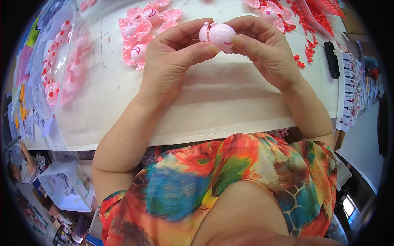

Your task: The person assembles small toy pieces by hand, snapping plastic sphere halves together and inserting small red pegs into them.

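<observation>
Above the table, both my hands meet at a glossy pink plastic ball [223,36] with a small curved mark on its side. Thumb and fingers of my right hand [269,49] pinch its right side. A smaller curved pink shell piece [203,33] sits against the ball's left side, with a narrow gap between them. My left hand [168,61] is closed on that piece, its thumb near the ball's lower edge. Pink flower-like plastic parts [141,30], some bearing round pieces with magenta marks, lie beyond my left hand.
At left, a clear plastic container [35,61] stands by pink balls with red bits [48,65]. Small red pieces [308,53] are scattered at right, below a red basket [318,18]. A black bar-shaped object [331,60] lies near the right edge. Another person [30,168] is at far left.
</observation>
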`<state>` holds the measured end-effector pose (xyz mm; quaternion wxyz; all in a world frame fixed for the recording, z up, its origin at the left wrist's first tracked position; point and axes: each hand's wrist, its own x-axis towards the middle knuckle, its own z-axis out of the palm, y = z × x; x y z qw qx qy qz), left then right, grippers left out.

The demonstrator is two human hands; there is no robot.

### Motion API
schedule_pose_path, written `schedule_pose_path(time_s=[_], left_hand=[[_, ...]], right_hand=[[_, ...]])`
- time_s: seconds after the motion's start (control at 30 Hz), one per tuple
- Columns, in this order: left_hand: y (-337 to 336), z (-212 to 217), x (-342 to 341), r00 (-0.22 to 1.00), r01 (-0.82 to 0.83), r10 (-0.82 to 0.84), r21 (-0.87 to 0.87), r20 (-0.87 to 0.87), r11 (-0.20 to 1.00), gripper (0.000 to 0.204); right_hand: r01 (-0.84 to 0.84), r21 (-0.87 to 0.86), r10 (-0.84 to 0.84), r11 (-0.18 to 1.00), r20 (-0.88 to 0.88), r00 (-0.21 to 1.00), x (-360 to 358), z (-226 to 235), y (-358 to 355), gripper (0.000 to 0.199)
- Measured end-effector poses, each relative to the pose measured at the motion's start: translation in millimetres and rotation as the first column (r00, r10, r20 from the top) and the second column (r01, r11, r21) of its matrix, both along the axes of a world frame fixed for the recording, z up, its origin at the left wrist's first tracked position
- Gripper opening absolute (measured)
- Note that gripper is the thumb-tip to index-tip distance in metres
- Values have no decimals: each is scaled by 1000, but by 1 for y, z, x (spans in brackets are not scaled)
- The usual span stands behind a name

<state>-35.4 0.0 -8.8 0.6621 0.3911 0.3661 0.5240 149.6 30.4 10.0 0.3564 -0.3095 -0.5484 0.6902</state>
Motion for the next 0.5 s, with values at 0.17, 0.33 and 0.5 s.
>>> schedule_pose_path(time_s=[0.17, 0.33, 0.5], left_hand=[[-2, 0, 0, 999, 37, -36, 58, -25, 998, 43], [-3, 5, -2, 992, 73, -69, 38, -110, 997, 43], [-4, 8, -3, 981, 69, -54, 74, -185, 995, 43]], right_hand=[[7, -9, -8, 1000, -16, 1000, 0, -2, -2, 25], [4, 27, -5, 1000, 51, 999, 0, -2, -3, 21], [-9, 9, 9, 1000, 33, 999, 1, -2, -2, 19]])
